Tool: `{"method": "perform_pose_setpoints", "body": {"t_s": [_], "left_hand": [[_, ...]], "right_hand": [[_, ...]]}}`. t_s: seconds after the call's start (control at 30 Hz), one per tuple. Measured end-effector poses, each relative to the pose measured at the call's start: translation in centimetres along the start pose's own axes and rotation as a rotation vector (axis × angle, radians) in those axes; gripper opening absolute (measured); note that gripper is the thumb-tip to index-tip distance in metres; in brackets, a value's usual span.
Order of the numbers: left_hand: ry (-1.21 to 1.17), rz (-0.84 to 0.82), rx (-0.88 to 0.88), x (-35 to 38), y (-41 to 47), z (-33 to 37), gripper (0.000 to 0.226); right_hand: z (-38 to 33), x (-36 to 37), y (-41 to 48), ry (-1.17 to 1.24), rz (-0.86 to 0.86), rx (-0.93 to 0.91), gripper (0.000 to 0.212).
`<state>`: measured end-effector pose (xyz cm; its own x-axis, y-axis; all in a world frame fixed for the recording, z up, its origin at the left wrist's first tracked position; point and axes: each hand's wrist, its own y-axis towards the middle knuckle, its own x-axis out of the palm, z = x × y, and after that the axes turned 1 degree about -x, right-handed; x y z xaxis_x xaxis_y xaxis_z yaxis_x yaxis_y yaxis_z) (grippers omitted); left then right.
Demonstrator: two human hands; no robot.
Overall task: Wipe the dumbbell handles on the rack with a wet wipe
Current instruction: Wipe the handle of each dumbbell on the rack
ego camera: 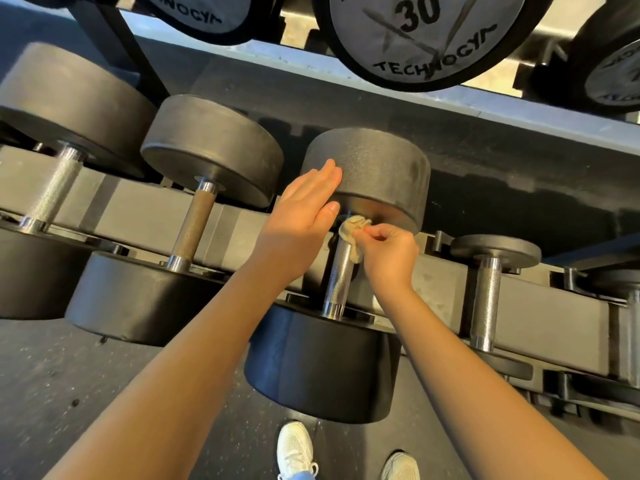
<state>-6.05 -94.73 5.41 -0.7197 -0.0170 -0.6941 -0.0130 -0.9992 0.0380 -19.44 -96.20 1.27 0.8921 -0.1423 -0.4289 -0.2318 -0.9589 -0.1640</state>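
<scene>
A large black dumbbell lies on the lower rack shelf, its knurled steel handle (340,278) running toward me between a far head (375,174) and a near head (322,368). My right hand (389,254) pinches a crumpled, dirty beige wet wipe (353,233) against the top of that handle, just under the far head. With its fingers straight, my left hand (304,209) rests flat on the left side of the far head.
To the left lie two more dumbbells, one with a rusty handle (194,226) and one with a steel handle (55,188). A smaller dumbbell handle (486,303) lies to the right. A dumbbell head marked 30 (419,32) hangs above. My white shoes (296,448) stand on the dark floor.
</scene>
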Motion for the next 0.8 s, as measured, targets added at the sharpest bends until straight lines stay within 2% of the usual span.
{"method": "perform_pose_setpoints", "body": {"t_s": [0.1,0.3,0.4,0.47,0.5,0.57,0.63,0.73,0.8], "left_hand": [[0.007,-0.019,0.016,-0.1,-0.1,-0.1,0.049],[0.009,-0.025,0.003,-0.2,-0.3,0.1,0.051],[0.15,0.013,0.069,-1.1,-1.5,-0.3,0.045],[0.291,0.029,0.105,-1.9,-3.2,-1.8,0.044],[0.319,0.012,0.049,-2.6,-4.2,-2.7,0.045],[0.367,0.022,-0.046,-4.2,-6.1,-4.6,0.046],[0.422,0.034,-0.07,-5.9,-7.3,-6.1,0.041],[0.518,0.042,-0.054,-8.5,-7.8,-7.7,0.038],[0.535,0.068,-0.083,-10.4,-7.9,-9.4,0.047]], "right_hand": [[-0.1,-0.4,-0.5,-0.049,-0.046,-0.009,0.019],[1.0,-2.0,-3.3,-0.175,-0.308,0.1,0.018],[0.6,-2.7,-3.2,-0.309,-0.389,0.131,0.016],[0.3,-2.8,-3.7,-0.287,-0.351,0.063,0.008],[0.0,-2.7,-4.1,-0.259,-0.312,0.008,0.005],[-0.7,-2.0,-4.8,-0.203,-0.254,-0.075,0.01],[-1.4,-0.9,-5.0,-0.148,-0.227,-0.095,0.017],[-2.9,1.4,-5.5,-0.122,-0.263,-0.129,0.02],[-3.6,2.8,-6.0,-0.142,-0.301,-0.154,0.02]]}}
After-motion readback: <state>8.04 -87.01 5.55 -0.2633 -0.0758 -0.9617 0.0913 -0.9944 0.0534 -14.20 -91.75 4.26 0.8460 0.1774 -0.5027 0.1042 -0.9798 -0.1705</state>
